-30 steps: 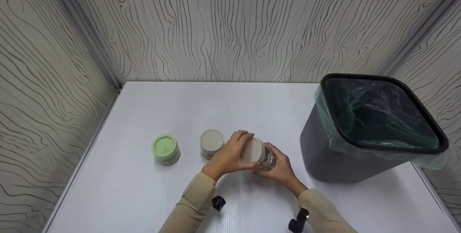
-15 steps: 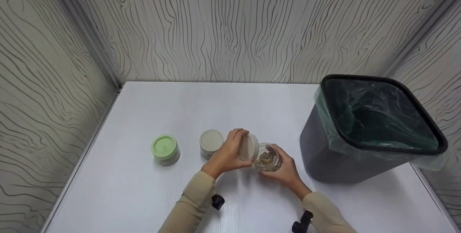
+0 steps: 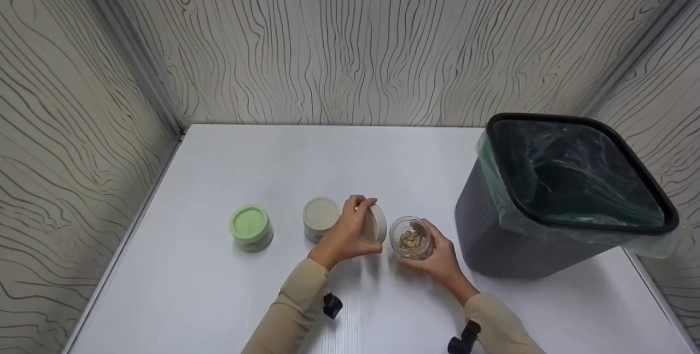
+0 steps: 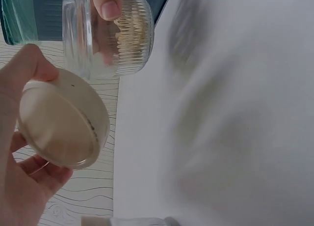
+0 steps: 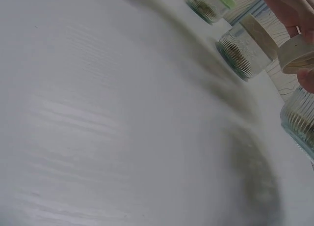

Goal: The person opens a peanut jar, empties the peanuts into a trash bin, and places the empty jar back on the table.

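Note:
My left hand (image 3: 350,232) pinches a beige round lid (image 3: 375,224) by its rim, tilted on edge and apart from the jar. In the left wrist view the lid (image 4: 64,119) shows its face, with small dark marks on its side. My right hand (image 3: 441,255) grips a ribbed clear glass jar (image 3: 411,255) round its side, its mouth uncovered. Small tan pieces (image 3: 410,239), resembling nuts, lie in the bottom of that jar. The same jar (image 4: 105,34) looks held above the table in the left wrist view.
A jar with a beige lid (image 3: 321,215) stands just left of my left hand. Farther left is a jar with a green lid (image 3: 250,225). At the right stands a grey bin (image 3: 492,233) with a black rim and a green liner. Patterned panels (image 3: 339,42) close off the table's back.
The lid has come off the jar's mouth and tilted in my left hand. My right hand has moved the jar slightly right, away from the lid, exposing the contents.

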The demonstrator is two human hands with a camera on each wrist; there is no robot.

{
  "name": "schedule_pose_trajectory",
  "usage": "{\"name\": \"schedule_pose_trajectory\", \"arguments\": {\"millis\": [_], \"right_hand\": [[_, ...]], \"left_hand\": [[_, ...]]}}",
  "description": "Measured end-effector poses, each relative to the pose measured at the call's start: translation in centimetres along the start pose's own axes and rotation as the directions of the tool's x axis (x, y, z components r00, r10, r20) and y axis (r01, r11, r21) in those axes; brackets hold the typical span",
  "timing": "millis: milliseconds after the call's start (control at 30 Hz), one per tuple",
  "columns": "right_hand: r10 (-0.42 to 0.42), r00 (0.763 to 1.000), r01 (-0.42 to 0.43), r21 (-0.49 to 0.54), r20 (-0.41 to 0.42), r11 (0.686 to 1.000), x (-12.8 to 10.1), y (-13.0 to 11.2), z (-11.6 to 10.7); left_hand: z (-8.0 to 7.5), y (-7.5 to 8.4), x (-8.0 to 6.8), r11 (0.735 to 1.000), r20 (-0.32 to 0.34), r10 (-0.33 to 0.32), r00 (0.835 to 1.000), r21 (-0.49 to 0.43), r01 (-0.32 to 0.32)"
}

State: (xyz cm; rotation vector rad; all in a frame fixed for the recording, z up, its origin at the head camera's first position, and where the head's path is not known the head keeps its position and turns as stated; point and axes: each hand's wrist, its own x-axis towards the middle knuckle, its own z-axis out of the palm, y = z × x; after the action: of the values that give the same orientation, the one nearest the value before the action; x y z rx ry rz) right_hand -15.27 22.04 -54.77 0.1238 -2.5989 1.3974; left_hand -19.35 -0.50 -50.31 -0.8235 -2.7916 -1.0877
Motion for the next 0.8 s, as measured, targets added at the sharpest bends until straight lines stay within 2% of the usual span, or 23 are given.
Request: {"name": "schedule_pose_trajectory", "arguments": {"millis": [233,533,800], "right_hand": [[0.046,0.999,-0.046,0.018,-0.004,0.999,0.1,0.0,-0.3],[0.076,0.997,-0.076,0.032,0.004,0.997,0.1,0.0,-0.6],[0.065,0.998,-0.065,0.026,-0.006,0.998,0.0,0.3,-0.7]], "left_hand": [[0.4,0.0,0.2,1.0,0.001,-0.012,1.0,-0.009,0.012],[1.0,0.0,0.8,0.999,-0.029,-0.024,0.999,0.02,0.024],[2.1,-0.3,1.2,0.998,-0.158,-0.038,0.987,0.04,0.044]]}}
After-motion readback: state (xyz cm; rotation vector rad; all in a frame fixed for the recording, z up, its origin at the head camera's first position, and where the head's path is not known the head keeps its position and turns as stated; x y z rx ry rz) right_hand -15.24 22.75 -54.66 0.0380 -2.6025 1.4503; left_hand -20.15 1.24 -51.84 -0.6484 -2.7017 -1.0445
